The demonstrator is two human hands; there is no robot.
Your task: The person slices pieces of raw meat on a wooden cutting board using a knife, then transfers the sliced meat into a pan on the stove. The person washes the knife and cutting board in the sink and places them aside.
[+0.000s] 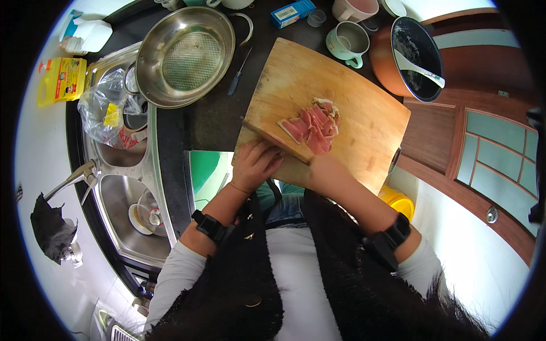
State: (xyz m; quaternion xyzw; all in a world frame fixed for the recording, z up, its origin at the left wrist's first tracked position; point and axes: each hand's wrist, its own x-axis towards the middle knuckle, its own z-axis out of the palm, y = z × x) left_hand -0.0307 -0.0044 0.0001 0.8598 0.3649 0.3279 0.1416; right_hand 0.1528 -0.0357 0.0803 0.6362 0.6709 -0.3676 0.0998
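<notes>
On the wooden cutting board point(362, 111) lies a pile of thin pink meat slices point(318, 125), some with pale fatty rims. My right hand point(328, 174), blurred, is closed at the near end of what looks like a knife point(275, 141). Its dark blade runs across the board to the left edge, on my side of the meat. My left hand point(255, 164) rests at the board's near left part, fingers curled beside the blade. Whatever may be under those fingers is hidden from me.
Left of the board stand a wide steel pan point(192, 59) and a screwdriver-like tool point(239, 72). A double sink point(128, 209) holds lids; a plastic bag point(106, 111) hangs over it. Beyond the board are a mint mug point(347, 42) and a pot point(386, 64) with a white spoon point(420, 70).
</notes>
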